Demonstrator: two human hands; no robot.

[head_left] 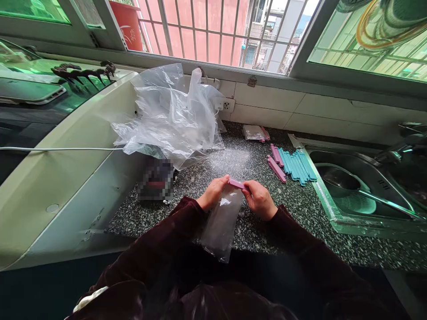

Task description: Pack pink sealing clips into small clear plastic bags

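Both hands meet at the top of a clear plastic bag, which hangs down past the counter's front edge. A pink bag clip lies across the bag's upper end. My left hand is closed on the clip's left end, thumb on top. At its other end, my right hand pinches the clip between thumb and fingers. To the right on the counter lie loose pink clips and a pile of turquoise clips. Whether the held clip is fully closed cannot be made out.
Crumpled clear plastic bags are heaped at the back left, beside a blurred-out object. A small pack with pink clips sits near the wall. On the right is a metal sink holding a pan. A white cable crosses the left side.
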